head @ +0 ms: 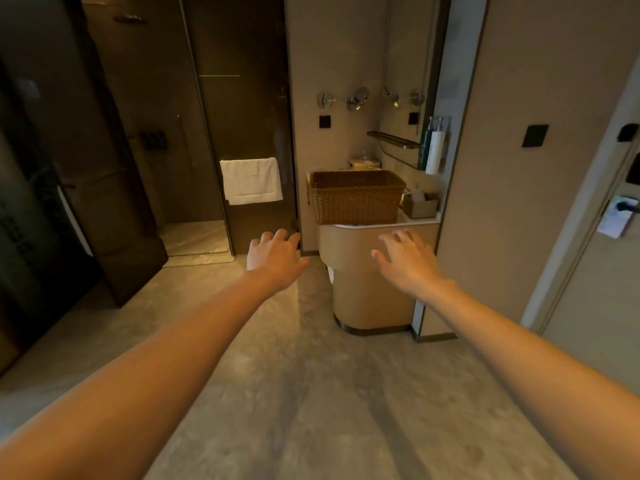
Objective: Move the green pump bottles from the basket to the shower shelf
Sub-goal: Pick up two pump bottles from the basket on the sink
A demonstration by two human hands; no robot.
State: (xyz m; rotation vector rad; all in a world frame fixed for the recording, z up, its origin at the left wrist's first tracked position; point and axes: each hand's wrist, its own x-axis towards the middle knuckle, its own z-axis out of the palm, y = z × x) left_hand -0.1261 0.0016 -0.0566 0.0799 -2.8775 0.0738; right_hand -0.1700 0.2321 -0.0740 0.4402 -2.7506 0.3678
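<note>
A brown wicker basket (356, 197) stands on the white top of a rounded beige vanity (370, 285); its inside is hidden from here. Both my arms stretch forward over the floor. My left hand (275, 259) is open, fingers spread, below and left of the basket. My right hand (407, 261) is open too, in front of the vanity below the basket. Neither touches anything. The dark glass shower (145, 140) is at the left; a dark rack (152, 140) hangs on its wall. A green and a white pump bottle (431, 145) hang on the wall right of the basket.
A white towel (251, 181) hangs on the glass shower door. A small box with items (419, 206) sits beside the basket. A round mirror on an arm (356, 98) and a metal shelf (393, 139) are above. A door with a handle (623, 209) is at right.
</note>
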